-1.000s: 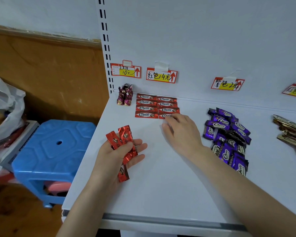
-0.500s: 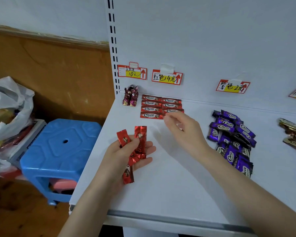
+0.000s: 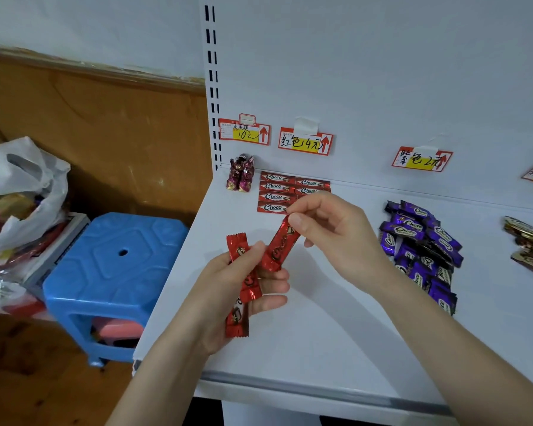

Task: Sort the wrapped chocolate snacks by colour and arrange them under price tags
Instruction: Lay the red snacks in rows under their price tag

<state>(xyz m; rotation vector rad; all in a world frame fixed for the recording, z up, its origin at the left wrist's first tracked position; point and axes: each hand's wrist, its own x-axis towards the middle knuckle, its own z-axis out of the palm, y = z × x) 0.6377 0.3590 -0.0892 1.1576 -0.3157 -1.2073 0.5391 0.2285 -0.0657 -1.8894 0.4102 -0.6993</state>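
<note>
My left hand (image 3: 228, 299) holds a few red Choco bars (image 3: 239, 281) over the white shelf (image 3: 320, 333). My right hand (image 3: 330, 232) pinches the top end of one red bar (image 3: 279, 245), whose lower end still rests at my left fingers. Behind them, red Choco bars (image 3: 274, 195) lie in neat rows under the red price tag (image 3: 305, 142). A loose heap of purple Choco bars (image 3: 419, 247) sits under the purple price tag (image 3: 422, 159). Gold-wrapped bars (image 3: 530, 244) lie at the far right, partly cut off.
Dark red twisted candies (image 3: 241, 175) stand under the leftmost price tag (image 3: 245, 132). A blue plastic stool (image 3: 114, 272) stands left of the shelf, with a white plastic bag (image 3: 22, 192) of goods beyond it. The shelf's front edge (image 3: 320, 392) runs below my arms.
My right hand left the arranged red rows, came back toward my left hand and pinched one red bar there. The view shifted slightly left.
</note>
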